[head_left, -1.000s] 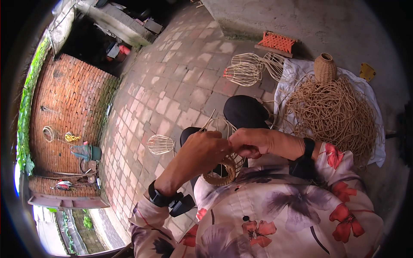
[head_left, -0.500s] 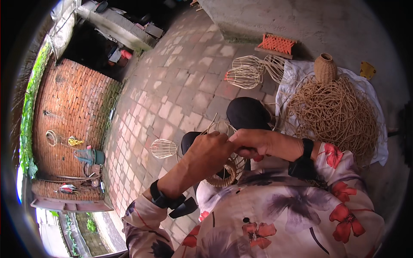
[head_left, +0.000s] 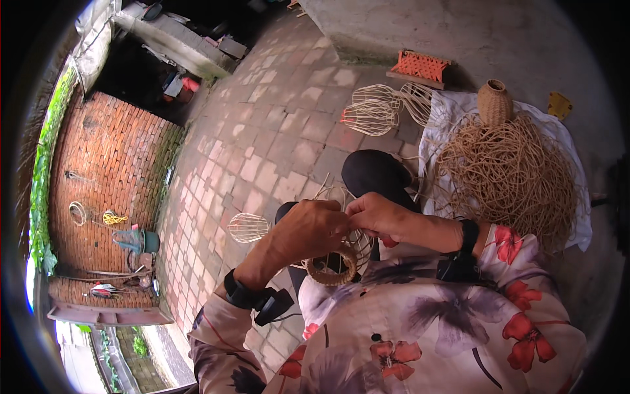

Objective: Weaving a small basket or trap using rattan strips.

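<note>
Head view: left hand (head_left: 314,224) and right hand (head_left: 379,215) are working close together, fingers curling; can't tell what they're clamped on (knuckles are blocking it). Woven-rimmed basket (head_left: 328,280) is sitting just below, rim facing the wearer, probably for visibility. Cord pile (head_left: 512,177) is lying on white cloth (head_left: 583,226) at right, likely keeping it clean.

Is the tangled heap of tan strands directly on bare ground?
No: the tangled heap of tan strands lies on a white cloth sheet, which shows around it.
</note>
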